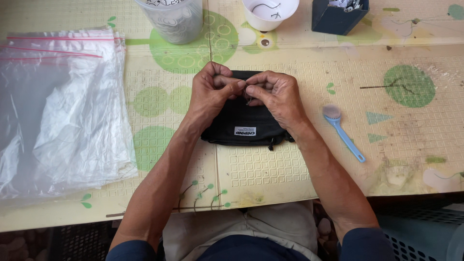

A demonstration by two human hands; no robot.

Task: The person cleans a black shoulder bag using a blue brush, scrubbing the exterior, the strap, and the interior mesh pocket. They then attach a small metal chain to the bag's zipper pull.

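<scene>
Partly hidden, a small metal piece (249, 96) sits between both hands' fingertips.

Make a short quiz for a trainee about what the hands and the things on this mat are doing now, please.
1. True or false: both hands, left hand and right hand, meet over the black pouch.
2. What lies to the right of the pouch? A) blue brush B) scissors C) tape roll
3. Fill in: the stack of clear plastic bags lies on the person's ____ side.

Key: 1 true. 2 A. 3 left. The fingertips pinch something small at the pouch's top edge; what it is cannot be told.
</scene>
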